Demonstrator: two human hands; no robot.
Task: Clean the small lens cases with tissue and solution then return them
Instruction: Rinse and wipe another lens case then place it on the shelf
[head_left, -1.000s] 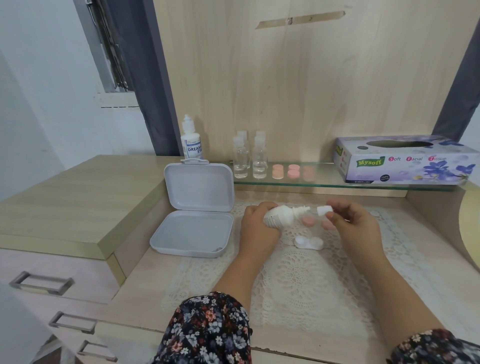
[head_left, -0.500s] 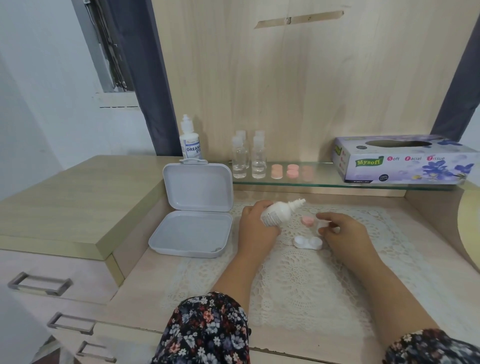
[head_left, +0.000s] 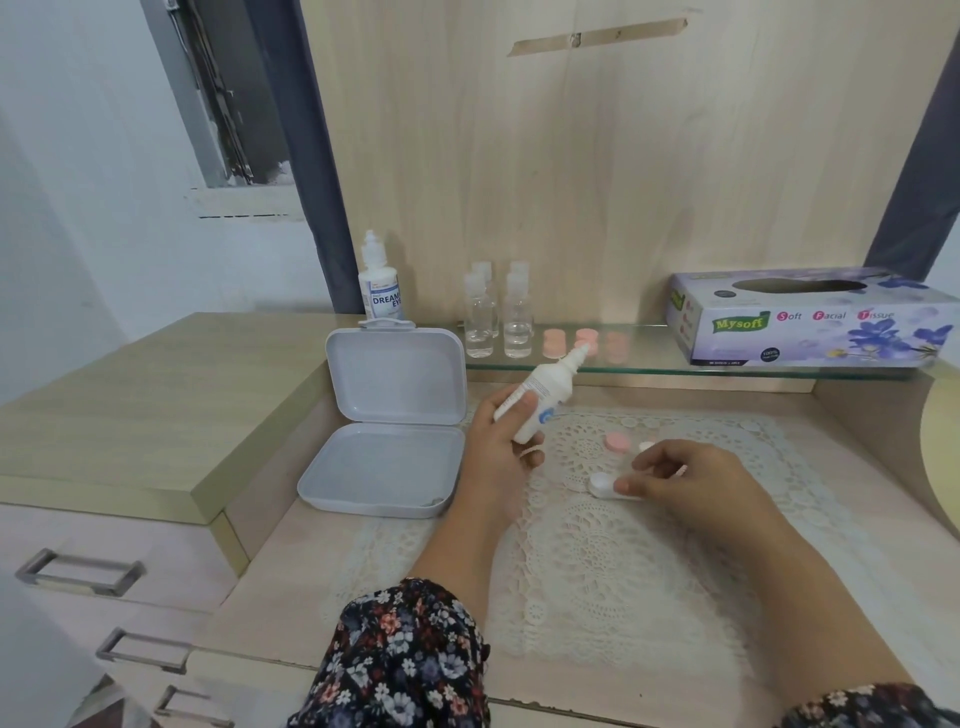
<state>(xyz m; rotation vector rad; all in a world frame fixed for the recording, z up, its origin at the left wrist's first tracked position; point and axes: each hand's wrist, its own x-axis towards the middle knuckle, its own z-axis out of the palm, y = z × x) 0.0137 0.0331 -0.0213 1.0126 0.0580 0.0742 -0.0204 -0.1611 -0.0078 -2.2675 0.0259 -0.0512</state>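
Two hands are over the lace mat. Left hand grasps a white solution bottle, fingers curled round its body; the bottle is raised off the mat and tilted, with its bare nozzle pointing up and to the right. Right hand is low on the mat, fingertips pinching the white lens case, which lies flat on the lace; one round well shows at the left, the rest is hidden under the fingers. Just beyond the case lie a pink cap and a small white cap, both on the mat, apart from each other. Grey hinged box sits open to the left of the mat, its lid upright. On the glass shelf behind: a second solution bottle upright at the left end, four small clear bottles standing together, pink caps in a row, and a tissue box at the right end. Floral sleeves cover both forearms near the lower edge.
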